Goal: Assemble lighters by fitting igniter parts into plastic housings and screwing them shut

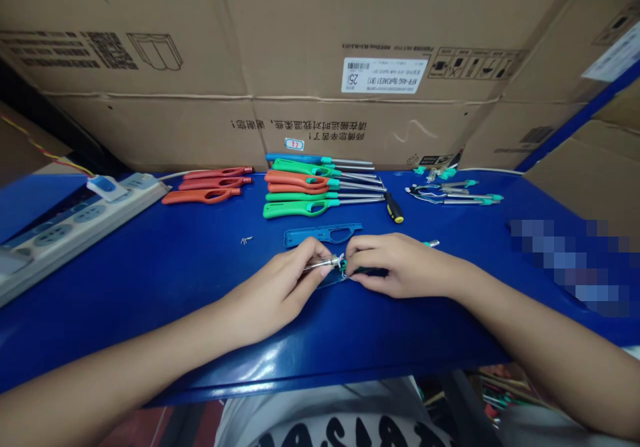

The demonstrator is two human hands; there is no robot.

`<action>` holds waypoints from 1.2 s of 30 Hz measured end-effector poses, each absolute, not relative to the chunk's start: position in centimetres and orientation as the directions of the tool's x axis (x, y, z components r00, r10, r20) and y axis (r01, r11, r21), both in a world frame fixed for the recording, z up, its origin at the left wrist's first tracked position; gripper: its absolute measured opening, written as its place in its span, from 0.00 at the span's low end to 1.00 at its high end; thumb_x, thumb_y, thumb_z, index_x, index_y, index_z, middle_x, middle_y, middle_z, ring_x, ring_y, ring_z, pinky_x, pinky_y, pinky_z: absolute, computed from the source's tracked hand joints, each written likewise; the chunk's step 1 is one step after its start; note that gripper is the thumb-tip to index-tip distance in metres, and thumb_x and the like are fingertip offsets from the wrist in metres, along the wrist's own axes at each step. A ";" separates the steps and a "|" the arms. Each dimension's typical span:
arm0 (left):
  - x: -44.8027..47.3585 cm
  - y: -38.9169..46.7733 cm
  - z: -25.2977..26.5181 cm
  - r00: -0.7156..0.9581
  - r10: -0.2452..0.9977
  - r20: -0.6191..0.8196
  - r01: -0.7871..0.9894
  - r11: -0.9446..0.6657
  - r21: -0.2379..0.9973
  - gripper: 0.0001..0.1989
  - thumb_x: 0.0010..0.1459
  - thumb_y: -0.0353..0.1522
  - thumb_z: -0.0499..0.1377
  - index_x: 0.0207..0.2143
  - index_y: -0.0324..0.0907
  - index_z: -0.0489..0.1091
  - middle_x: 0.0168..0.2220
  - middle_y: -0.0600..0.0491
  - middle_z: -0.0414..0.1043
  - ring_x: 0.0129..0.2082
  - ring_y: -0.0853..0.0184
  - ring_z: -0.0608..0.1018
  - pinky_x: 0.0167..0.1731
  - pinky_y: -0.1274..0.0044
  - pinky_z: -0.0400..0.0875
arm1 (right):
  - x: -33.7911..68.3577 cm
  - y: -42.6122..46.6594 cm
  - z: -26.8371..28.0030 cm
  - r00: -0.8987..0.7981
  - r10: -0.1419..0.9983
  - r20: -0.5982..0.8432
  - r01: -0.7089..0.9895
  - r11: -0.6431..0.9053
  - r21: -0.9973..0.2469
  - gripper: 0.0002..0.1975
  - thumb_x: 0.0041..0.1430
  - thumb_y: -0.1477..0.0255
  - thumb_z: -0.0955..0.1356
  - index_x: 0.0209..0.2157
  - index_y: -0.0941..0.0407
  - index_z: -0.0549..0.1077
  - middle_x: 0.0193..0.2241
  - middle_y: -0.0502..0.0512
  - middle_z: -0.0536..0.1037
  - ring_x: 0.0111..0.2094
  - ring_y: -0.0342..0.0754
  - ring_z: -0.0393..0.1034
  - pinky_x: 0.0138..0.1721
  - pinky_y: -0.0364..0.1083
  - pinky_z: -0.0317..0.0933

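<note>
1 slim shiny cylinder (320,264), whitish tip (341,259), pinched in left hand (278,288)

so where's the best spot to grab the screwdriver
Probably by the screwdriver's thick black-and-yellow handle, from above on the near right: its butt end faces the near side, right of the lighters' metal tubes, while the thin shaft points away, close by those tubes' ends.

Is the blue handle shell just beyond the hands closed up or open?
Open: the blue handle shell lies hollow side up, its raised rim and inside showing beyond the left hand and right hand.
</note>
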State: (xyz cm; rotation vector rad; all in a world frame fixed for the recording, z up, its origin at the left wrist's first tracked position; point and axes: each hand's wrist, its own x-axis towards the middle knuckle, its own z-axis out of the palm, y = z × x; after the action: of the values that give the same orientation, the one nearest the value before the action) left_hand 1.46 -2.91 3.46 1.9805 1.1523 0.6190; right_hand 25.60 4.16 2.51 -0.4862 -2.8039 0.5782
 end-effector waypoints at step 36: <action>0.8 -1.7 1.7 0.421 0.904 0.076 0.529 -0.313 0.789 0.09 0.71 0.36 0.52 0.46 0.44 0.69 0.37 0.55 0.77 0.36 0.67 0.78 0.37 0.76 0.69 | 24.2 5.2 0.5 -0.677 0.732 -0.081 0.256 0.130 -0.958 0.17 0.58 0.58 0.73 0.36 0.60 0.77 0.16 0.44 0.69 0.14 0.37 0.59 0.12 0.37 0.53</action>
State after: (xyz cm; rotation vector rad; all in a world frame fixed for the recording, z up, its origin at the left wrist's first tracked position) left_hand 0.85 -1.67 1.74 1.9794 1.2105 0.6872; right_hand 24.18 5.20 0.48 -0.9508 -2.0046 1.5668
